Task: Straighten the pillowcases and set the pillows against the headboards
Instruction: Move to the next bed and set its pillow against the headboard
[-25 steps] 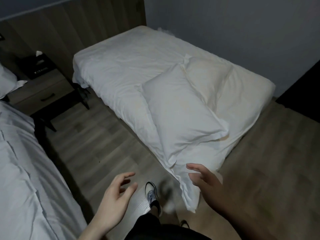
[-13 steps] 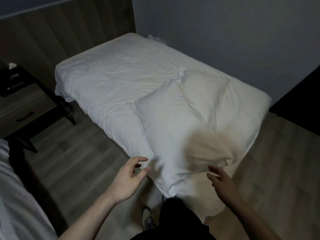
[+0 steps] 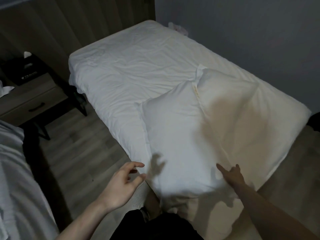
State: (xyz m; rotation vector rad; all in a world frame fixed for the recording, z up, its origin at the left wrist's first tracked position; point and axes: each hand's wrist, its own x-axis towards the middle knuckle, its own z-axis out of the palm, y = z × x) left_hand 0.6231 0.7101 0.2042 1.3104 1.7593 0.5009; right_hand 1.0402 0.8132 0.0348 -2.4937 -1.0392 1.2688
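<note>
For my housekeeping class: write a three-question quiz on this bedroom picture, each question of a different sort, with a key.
1. True or false: the left hand grips the near pillow.
2. Multiple choice: where do the two pillows lie? A) against the headboard B) near the foot of the bed C) on the nightstand
3. Fill in: the far pillow lies partly ____ the near pillow.

Key
1. False; its fingers are spread beside the pillow's edge and hold nothing.
2. B
3. under

The right hand reaches open at the near pillow's right side.
</note>
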